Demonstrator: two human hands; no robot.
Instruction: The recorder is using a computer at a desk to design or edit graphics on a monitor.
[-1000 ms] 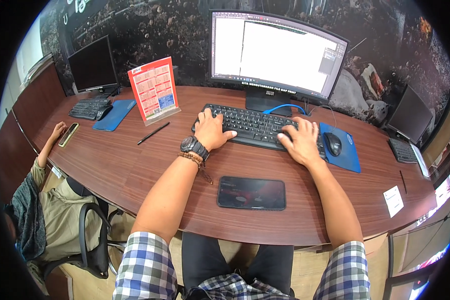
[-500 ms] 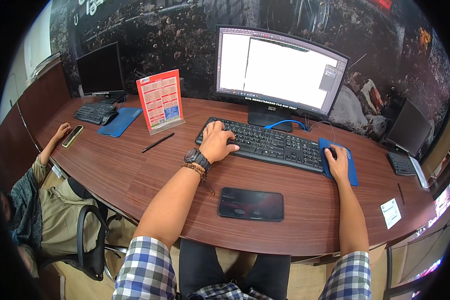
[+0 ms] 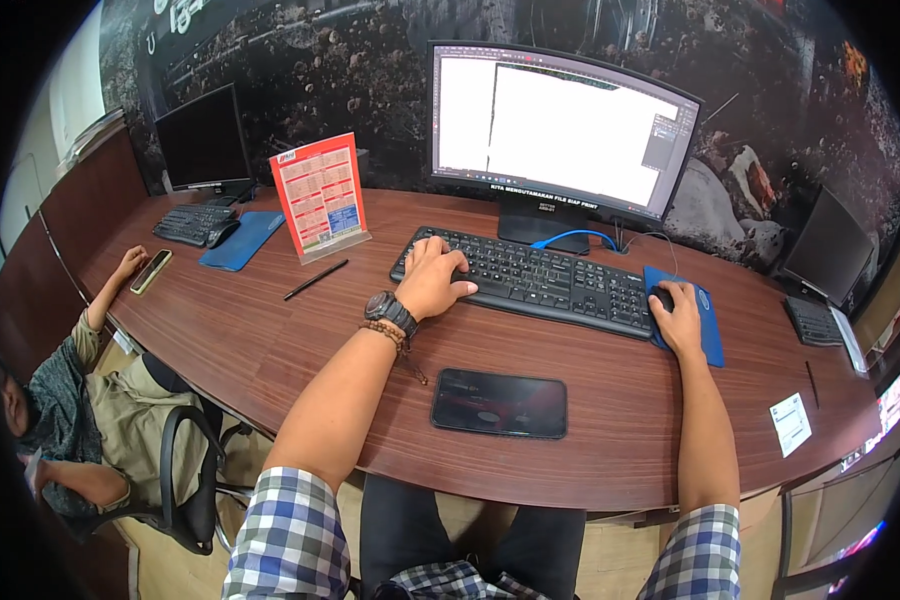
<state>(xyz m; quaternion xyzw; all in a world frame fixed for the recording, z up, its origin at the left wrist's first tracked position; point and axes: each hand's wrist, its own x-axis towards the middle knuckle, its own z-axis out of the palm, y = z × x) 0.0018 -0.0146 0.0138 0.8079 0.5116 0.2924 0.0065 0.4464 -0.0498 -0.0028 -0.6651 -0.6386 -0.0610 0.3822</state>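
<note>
My left hand (image 3: pixel 433 280) rests on the left end of a black keyboard (image 3: pixel 540 281), its fingers spread over the keys and the thumb stretched to the right. On that wrist are a black watch and a beaded bracelet. My right hand (image 3: pixel 679 318) is curled over a dark computer mouse (image 3: pixel 662 298), mostly hidden beneath it, on a blue mouse pad (image 3: pixel 708 318). Behind the keyboard, a lit monitor (image 3: pixel 560 125) shows a mostly white window with tool panels. Between my forearms lies a black smartphone (image 3: pixel 499 404) with a dark screen.
Left of the keyboard are a black pen (image 3: pixel 316 279) and a red-and-white sheet in a clear stand (image 3: pixel 322 195). A person (image 3: pixel 120 430) sits at far left by another phone (image 3: pixel 151 271). A white paper (image 3: pixel 790 424) lies at right. Dark monitors flank both sides.
The view has shifted slightly. Both hands keep their places on the keyboard and mouse. The seated person's other forearm now shows at the far left.
</note>
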